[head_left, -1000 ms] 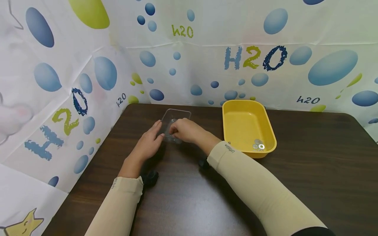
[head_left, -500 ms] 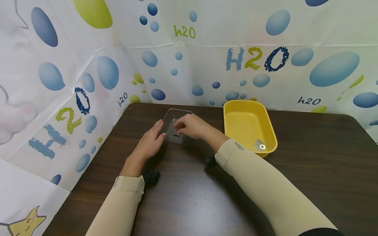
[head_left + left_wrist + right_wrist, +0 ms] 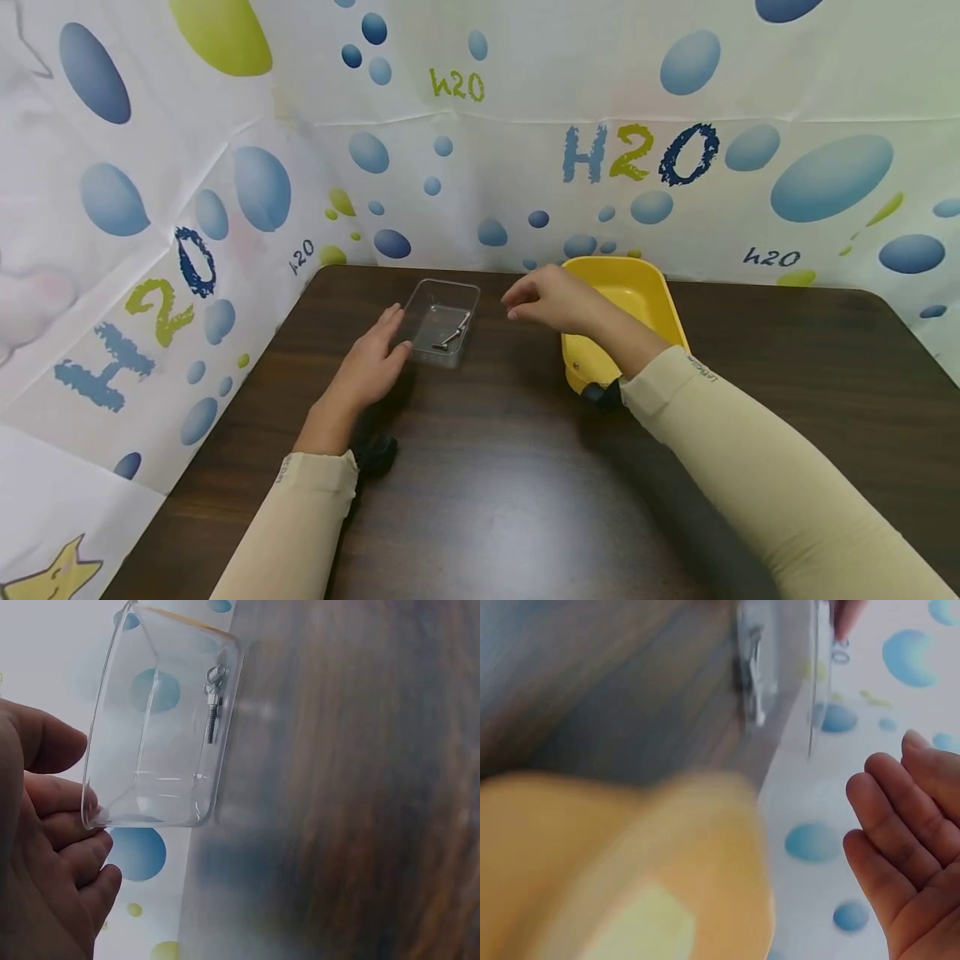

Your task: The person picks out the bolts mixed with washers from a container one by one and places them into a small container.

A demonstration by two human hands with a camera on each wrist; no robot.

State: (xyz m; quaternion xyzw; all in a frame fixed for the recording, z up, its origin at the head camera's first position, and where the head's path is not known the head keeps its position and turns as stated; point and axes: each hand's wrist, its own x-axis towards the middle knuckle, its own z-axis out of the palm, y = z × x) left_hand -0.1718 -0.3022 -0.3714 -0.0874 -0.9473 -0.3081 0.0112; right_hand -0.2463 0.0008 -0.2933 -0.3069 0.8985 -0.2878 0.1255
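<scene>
A clear plastic box [image 3: 441, 310] stands on the dark table, with metal bolts [image 3: 452, 333] lying in its near right corner. One threaded shaft shows sharply in the left wrist view. Beside the box's left wall is my left hand [image 3: 369, 360], its fingers relaxed; whether the fingertips touch the rim I cannot tell. My right hand [image 3: 551, 298] is in the air between the box and a yellow tray [image 3: 626, 271]. Its fingers bend loosely, and the right wrist view shows nothing held in them [image 3: 900, 825]. The right forearm covers the tray's near right part.
A dark wood table [image 3: 480, 467] carries both containers. Behind and to the left hangs a white sheet [image 3: 480, 192] with blue drops and lettering. Dark wrist devices [image 3: 375, 454] sit under both wrists.
My right hand has come out of the clear box and moved right, to the yellow tray's left edge. The bolts in the box are now uncovered. The left hand stays beside the box.
</scene>
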